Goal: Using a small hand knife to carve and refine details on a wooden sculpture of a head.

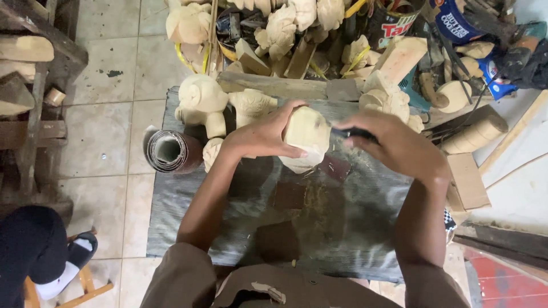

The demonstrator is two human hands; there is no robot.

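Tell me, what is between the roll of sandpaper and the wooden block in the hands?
In the head view, the left hand and a small pale carving lie between the sandpaper roll and the wooden block.

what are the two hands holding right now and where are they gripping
The left hand grips a pale carved wooden piece around its left side, thumb along the bottom. The right hand holds a dark-handled tool by the handle; its tip is hidden.

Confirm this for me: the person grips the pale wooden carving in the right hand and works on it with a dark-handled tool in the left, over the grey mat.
Not quite: the hands are swapped. In the head view the left hand grips the pale wooden carving, and the right hand holds the dark-handled tool against it. The work is indeed done over the grey mat.
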